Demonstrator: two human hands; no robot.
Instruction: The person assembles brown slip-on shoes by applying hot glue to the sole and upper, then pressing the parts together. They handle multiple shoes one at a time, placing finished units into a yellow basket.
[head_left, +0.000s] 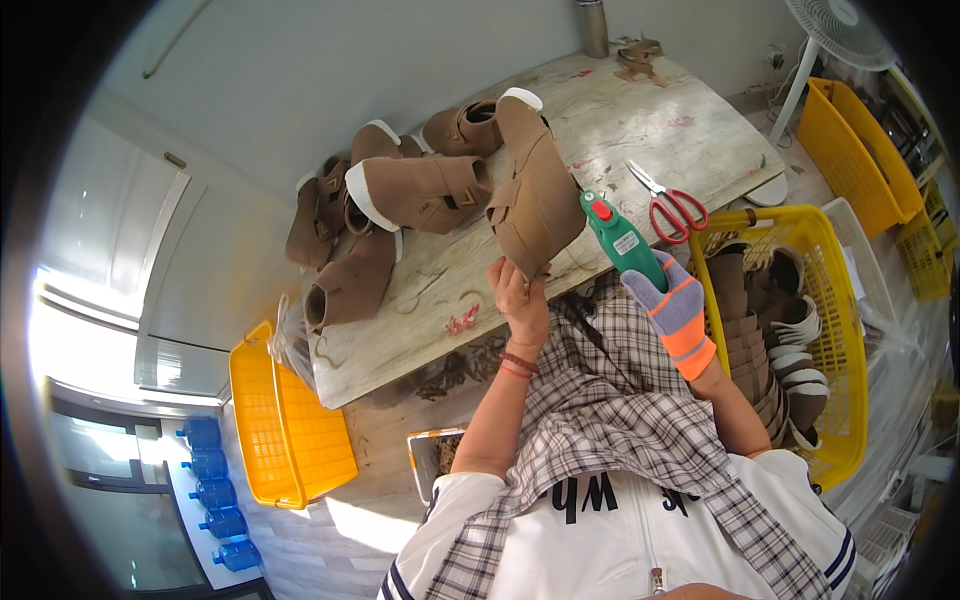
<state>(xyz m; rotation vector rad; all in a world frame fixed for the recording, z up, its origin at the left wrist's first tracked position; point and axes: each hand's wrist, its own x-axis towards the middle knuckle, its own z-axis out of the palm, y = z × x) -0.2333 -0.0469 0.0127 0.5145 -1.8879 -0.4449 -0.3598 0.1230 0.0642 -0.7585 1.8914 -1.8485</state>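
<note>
My bare left hand [522,305] pinches the lower edge of a brown boot upper [537,195] with a white toe, held tilted over the table's near edge. In my right hand [668,310], gloved in grey and orange, is a green handheld power tool [620,240] with a red button. Its head is close to the right side of the upper; whether they touch I cannot tell. Red-handled scissors [676,210] lie on the table just beyond the tool. Several more brown boot uppers [425,192] with white toes are heaped to the left.
The worn pale table [625,125] bears thin trimmed scraps, a metal flask [592,28] and brown offcuts [640,62]. At right stands a yellow basket [856,390] full of boot uppers. Another yellow basket [290,425] is on the floor at left. A white fan [842,30] stands far right.
</note>
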